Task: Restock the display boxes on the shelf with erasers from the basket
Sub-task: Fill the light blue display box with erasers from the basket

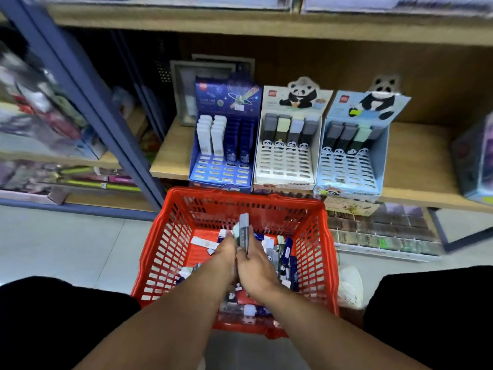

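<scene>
The basket (317, 236) is red lattice. Three boxes: dark blue with stars (224, 102), white with a panda (293, 100), pale blue with a panda (373, 105). The shelf (416, 156) is tan wood.

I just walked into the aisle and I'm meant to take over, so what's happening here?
A person is restocking eraser displays. Both hands, the left hand and the right hand, are together over the red basket, holding a small stack of erasers lifted out of the loose ones lying in it. On the shelf behind stand three display boxes: the dark blue box, the white panda box and the light blue panda box. Each has erasers only at its back, with empty slots in front.
</scene>
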Demonstrator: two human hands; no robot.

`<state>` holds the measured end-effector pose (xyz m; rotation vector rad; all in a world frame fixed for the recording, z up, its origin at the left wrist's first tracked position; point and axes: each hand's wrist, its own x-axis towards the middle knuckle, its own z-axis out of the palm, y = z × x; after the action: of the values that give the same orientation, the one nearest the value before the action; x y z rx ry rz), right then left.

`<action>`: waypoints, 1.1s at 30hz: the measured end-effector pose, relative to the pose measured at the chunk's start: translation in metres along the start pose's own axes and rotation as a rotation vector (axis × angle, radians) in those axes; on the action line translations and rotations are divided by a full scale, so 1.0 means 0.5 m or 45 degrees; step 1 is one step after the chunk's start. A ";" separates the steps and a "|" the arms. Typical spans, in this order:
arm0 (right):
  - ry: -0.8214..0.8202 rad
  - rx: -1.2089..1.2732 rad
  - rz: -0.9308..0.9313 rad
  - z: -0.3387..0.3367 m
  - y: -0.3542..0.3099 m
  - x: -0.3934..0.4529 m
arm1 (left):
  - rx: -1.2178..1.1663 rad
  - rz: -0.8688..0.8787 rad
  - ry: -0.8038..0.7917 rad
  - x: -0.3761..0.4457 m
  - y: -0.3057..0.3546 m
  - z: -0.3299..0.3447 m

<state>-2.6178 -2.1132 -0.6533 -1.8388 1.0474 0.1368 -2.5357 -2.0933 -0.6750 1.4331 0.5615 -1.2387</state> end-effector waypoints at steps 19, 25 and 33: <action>0.670 0.226 -0.195 -0.103 -0.132 -0.132 | -0.005 0.290 -0.602 -0.262 0.065 0.071; 0.545 1.159 -0.116 -0.179 -0.212 -0.104 | 0.023 0.431 -0.479 -0.303 0.139 0.098; 0.497 0.862 -0.121 -0.332 -0.233 -0.028 | 0.167 0.305 -0.520 -0.344 0.220 0.136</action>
<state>-2.6000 -2.2183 -0.4801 -1.3058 1.0906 -0.5897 -2.5244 -2.1365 -0.4646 1.2619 0.0303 -1.3427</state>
